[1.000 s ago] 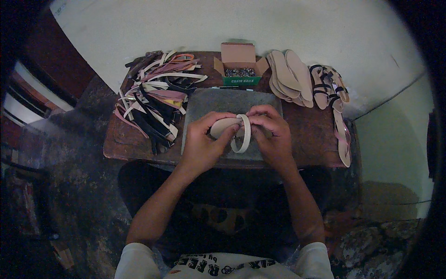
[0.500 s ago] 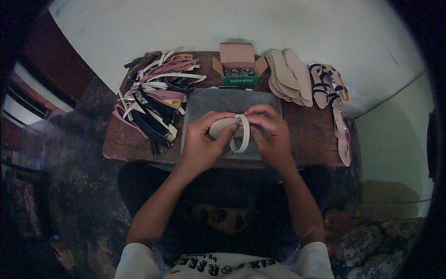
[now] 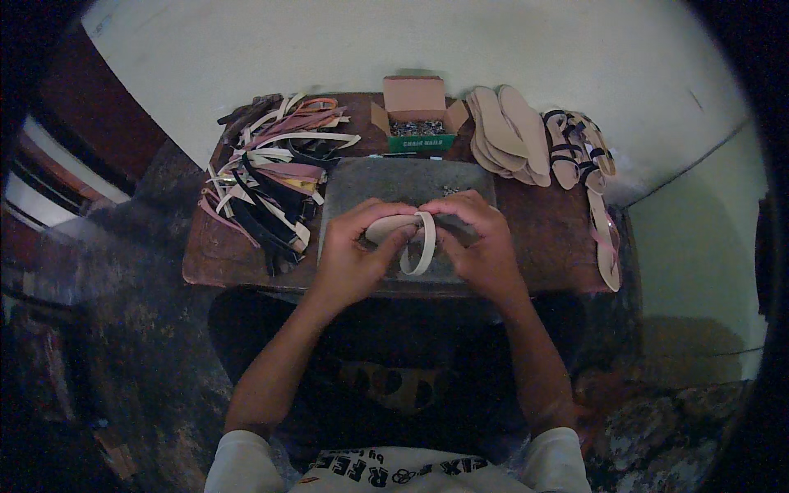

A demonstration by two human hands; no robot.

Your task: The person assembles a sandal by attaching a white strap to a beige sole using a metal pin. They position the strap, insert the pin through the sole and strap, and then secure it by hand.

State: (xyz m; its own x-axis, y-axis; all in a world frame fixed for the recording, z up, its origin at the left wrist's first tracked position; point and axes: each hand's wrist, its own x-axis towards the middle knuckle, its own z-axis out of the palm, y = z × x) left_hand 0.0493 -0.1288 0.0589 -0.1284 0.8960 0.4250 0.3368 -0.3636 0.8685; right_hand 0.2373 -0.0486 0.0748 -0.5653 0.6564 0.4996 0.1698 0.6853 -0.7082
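Observation:
A beige sandal sole (image 3: 385, 228) is held up over the grey slab, and a cream strap (image 3: 429, 246) makes a loop around its middle. My left hand (image 3: 355, 251) is closed on the sole, thumb on the near face and fingers along the far edge. On the other side of the loop, my right hand (image 3: 483, 246) is closed with its fingertips at the strap's upper end and its thumb beside the band. The right fingers hide part of the sole and the strap's end.
The grey slab (image 3: 349, 185) lies on a dark wooden table (image 3: 538, 246). Small nails (image 3: 449, 190) sit on it behind my right hand. Around it are a pile of straps (image 3: 267, 177), an open nail box (image 3: 417, 141), stacked soles (image 3: 514, 135) and strapped sandals (image 3: 567, 152).
Both hands have shifted slightly toward me with the sole and strap. My right fingers now lie closer together near the strap, and the small nails behind them have come into view.

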